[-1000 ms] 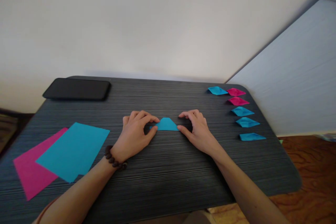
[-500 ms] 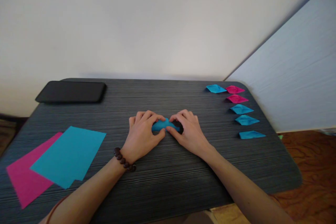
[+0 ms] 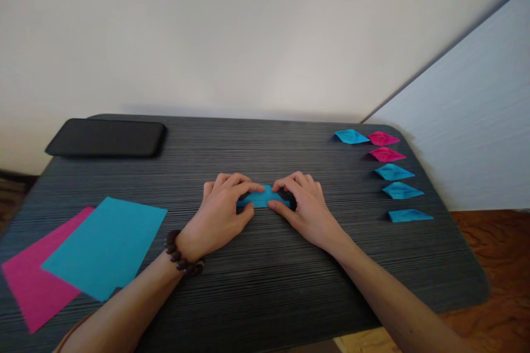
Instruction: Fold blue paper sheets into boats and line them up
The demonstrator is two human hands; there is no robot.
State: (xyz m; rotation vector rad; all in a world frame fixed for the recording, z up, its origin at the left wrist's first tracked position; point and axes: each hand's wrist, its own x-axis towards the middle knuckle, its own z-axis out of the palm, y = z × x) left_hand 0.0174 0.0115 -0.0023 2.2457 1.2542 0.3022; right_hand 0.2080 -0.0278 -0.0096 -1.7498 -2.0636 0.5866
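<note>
A small folded piece of blue paper (image 3: 261, 198) lies low over the middle of the dark table (image 3: 265, 298). My left hand (image 3: 226, 207) grips its left end, thumb at the near edge and index finger along the top. At the other end my right hand (image 3: 304, 207) pinches it between thumb and forefinger. Parts of both ends are hidden behind my fingers. The paper looks like a flat strip with a slanted right side.
Left of my hands lie blue paper sheets (image 3: 107, 248) over a pink sheet (image 3: 41, 281). Behind them is a black rectangular object (image 3: 107, 138). Several folded paper boats stand at the right, among them a pink one (image 3: 387, 154) and a blue one (image 3: 409, 215). A wall (image 3: 248, 38) rises behind.
The blue paper, curved before, now looks flatter, with more of its face showing. My left thumb has shifted left along the near edge. The camera view has shifted slightly.
</note>
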